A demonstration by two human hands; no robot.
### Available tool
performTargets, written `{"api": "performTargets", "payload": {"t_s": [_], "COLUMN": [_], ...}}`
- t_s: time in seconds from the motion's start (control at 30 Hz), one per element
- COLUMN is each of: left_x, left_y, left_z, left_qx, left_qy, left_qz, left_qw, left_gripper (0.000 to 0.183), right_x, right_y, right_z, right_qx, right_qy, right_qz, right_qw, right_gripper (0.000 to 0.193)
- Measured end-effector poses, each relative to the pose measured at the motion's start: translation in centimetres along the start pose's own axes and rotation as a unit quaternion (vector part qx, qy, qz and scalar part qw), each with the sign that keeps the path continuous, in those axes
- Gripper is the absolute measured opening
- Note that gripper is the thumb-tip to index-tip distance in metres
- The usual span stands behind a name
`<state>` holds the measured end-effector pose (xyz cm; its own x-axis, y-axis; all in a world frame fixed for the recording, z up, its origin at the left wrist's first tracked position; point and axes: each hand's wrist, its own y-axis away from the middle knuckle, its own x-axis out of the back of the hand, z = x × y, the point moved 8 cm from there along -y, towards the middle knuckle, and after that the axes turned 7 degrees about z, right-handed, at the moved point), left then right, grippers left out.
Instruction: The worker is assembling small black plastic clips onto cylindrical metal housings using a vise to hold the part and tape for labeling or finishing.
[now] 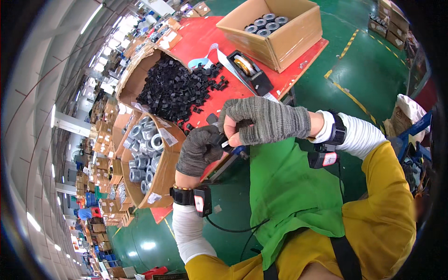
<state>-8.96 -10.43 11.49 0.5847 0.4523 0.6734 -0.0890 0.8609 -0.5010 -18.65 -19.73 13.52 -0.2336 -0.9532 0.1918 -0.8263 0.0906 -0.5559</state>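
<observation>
Ribbed grey gloves (282, 122) on both hands (199, 151), white sleeves (359, 135), mustard shirt (385, 200), green apron (284, 186), black wristbands (183, 196) with black cables (233, 230).

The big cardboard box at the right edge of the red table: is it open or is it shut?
Open. Nothing covers the top of the cardboard box, and grey rings are visible inside it.

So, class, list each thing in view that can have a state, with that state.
Left hand, gloved, curled around a small dark piece
Right hand, gloved, curled, close to the left
Carton of black pieces, open, contents spilling onto the red table
Tape dispenser, loaded with a roll
Upper-right carton, open, grey rings inside
Carton by the left hand, open, metal sleeves inside
Green apron, worn
</observation>
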Motion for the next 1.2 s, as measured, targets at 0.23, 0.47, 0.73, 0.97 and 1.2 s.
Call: {"api": "performTargets", "payload": {"t_s": [0.23, 0.47, 0.73, 0.97, 1.2], "left_x": [-1.3, -2.1, -2.3, -1.9, -5.2], "left_y": [1.0, 1.3, 2.0, 0.7, 5.9], "left_z": [-2.9, -3.1, -4.1, 1.2, -3.1], "left_qx": [0.284, 0.271, 0.321, 0.015, 0.445], "left_qy": [0.13, 0.194, 0.214, -0.003, 0.496], "left_qz": [-0.018, 0.027, 0.051, -0.007, 0.103], "left_qw": [0.95, 0.942, 0.921, 1.0, 0.738], "left_gripper": [0.006, 0.005, 0.015, 0.023, 0.015], "right_x": [0.2, 0.5, 0.4, 0.3, -0.4], "right_y": [0.8, 1.0, 1.1, 1.1, 1.3], "right_z": [-0.1, 0.3, 1.2, 1.7, 2.1], "right_qx": [0.006, -0.016, -0.011, -0.119, -0.15], "right_qy": [0.032, 0.055, 0.071, 0.075, 0.072], "right_qz": [0.002, 0.03, 0.04, 0.001, -0.068], "right_qw": [0.999, 0.998, 0.997, 0.99, 0.984], "right_gripper": [0.015, 0.016, 0.015, 0.033, 0.036]}}
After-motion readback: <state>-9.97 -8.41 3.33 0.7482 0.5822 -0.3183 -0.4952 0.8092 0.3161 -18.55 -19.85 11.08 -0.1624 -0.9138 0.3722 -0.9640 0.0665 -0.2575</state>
